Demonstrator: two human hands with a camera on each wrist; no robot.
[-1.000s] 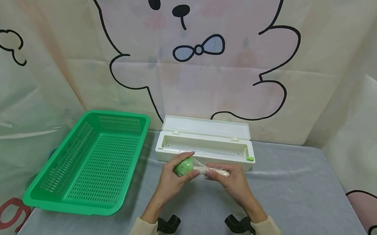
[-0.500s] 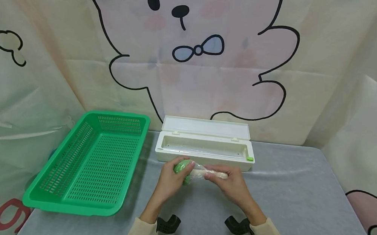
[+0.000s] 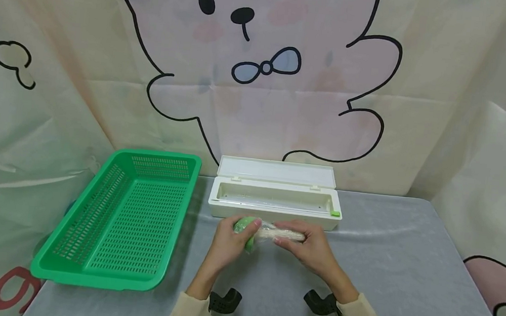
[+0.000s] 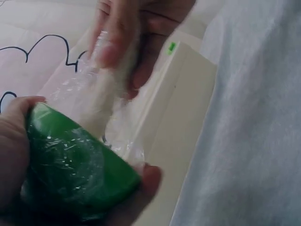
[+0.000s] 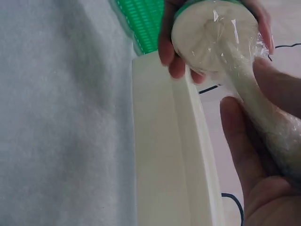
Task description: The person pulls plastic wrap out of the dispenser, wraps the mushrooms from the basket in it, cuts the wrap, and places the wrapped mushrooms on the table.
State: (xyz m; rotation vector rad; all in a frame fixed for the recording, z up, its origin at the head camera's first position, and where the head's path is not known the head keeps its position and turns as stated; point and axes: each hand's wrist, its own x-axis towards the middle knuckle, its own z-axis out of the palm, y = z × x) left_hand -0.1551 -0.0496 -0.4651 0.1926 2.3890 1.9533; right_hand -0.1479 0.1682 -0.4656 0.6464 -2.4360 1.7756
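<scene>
A toy mushroom (image 4: pixel 77 162) with a rounded green cap and a long pale stem is wrapped in clear plastic film. My left hand (image 3: pixel 225 244) holds the cap, thumb on the near side and fingers around the far side. My right hand (image 3: pixel 316 246) pinches the film-covered stem (image 5: pixel 251 96) between thumb and fingers. Seen from the right wrist, the cap's flat pale underside (image 5: pixel 195 35) faces the stem, with creased film over it. The mushroom lies roughly sideways between both hands, just in front of a long white box (image 3: pixel 270 215).
The white box has its lid (image 3: pixel 276 171) raised at the back and a small green piece (image 3: pixel 335 213) at its right end. To the left stands a green perforated basket (image 3: pixel 99 279). A printed cloth (image 3: pixel 419 143) hangs behind the grey-covered table (image 3: pixel 384 272).
The mushroom's cap has turned in my left hand, whose thumb has shifted up over it. Both hands have come slightly nearer, my right still holding the stem. Basket and box stay put.
</scene>
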